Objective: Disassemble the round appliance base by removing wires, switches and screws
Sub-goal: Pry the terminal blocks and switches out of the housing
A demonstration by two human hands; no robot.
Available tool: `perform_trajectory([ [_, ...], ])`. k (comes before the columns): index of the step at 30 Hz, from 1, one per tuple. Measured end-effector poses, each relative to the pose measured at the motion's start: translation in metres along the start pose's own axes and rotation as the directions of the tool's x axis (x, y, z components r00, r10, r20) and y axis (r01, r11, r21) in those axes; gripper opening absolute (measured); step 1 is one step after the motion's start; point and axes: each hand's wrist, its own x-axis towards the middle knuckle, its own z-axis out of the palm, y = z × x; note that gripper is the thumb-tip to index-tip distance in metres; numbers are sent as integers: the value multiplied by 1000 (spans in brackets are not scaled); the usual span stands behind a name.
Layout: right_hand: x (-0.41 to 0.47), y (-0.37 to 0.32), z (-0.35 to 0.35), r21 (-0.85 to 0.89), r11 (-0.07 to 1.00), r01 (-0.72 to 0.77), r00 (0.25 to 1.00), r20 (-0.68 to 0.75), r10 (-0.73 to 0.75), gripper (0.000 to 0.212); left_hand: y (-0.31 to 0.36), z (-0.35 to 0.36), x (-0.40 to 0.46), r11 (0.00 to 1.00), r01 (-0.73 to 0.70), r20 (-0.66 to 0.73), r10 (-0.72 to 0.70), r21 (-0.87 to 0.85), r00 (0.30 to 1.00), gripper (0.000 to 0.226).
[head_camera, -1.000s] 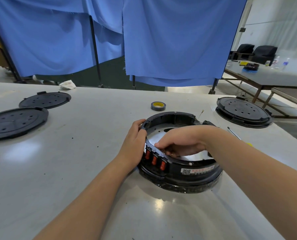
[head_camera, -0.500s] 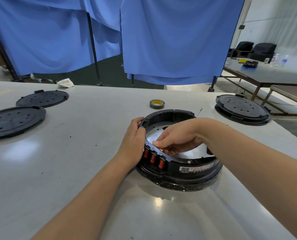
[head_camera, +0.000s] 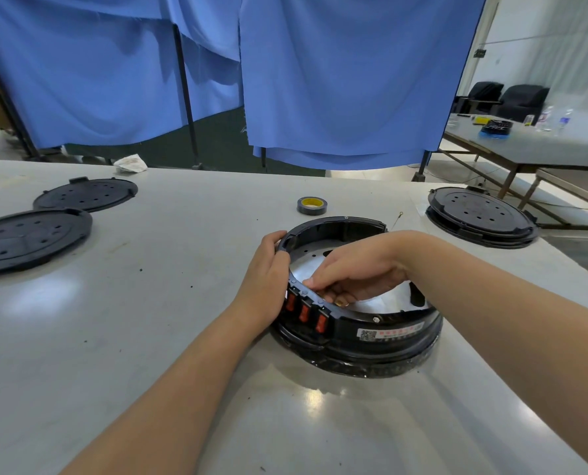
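The round black appliance base [head_camera: 385, 329] stands on the grey table in front of me, open on top with a shiny metal plate [head_camera: 306, 267] inside. Three red rocker switches [head_camera: 304, 311] sit in its near left wall. My left hand [head_camera: 263, 281] grips the outside of the rim beside the switches, thumb over the edge. My right hand [head_camera: 352, 274] reaches into the ring from the right. Its fingers are curled behind the switches and pinch something small there; a bit of yellow shows under the fingertips. What it holds is hidden.
Two black perforated covers [head_camera: 28, 240] [head_camera: 87, 193] lie at the left. A stack of the same covers [head_camera: 481, 214] is at the right. A roll of tape [head_camera: 312, 205] lies behind the base. Blue curtains hang past the table's far edge.
My right hand's fingers have crept a little further left and down behind the switches. My left hand keeps its hold on the rim. The view has shifted slightly.
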Motion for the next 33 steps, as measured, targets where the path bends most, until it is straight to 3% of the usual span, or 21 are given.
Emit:
perform_trajectory([
  [7, 2, -4, -3, 29, 999, -22, 999, 34, 21, 20, 0, 1, 0, 1000, -14, -22, 14, 3, 1000, 39],
  [16, 2, 1, -2, -41, 999, 11, 1000, 21, -10, 26, -1, 3, 4, 999, 15, -12, -15, -46, 1000, 39],
  [23, 2, -1, -2, 46, 999, -11, 998, 66, 8, 33, 0, 3, 4, 999, 30, -9, -30, -38, 999, 38],
  [28, -4, -4, 3, -10, 1000, -14, 1000, 11, 14, 27, 0, 2, 4, 998, 39, 0, -39, -49, 999, 39],
  [31, -9, 1, 12, -36, 999, 18, 999, -44, -19, 40, 8, -2, 3, 989, 108, 93, -99, -97, 991, 39],
  [33, -11, 7, 21, -177, 984, 28, 982, -178, -60, 43, 15, -12, 2, 972, 183, 243, -143, -149, 959, 43],
])
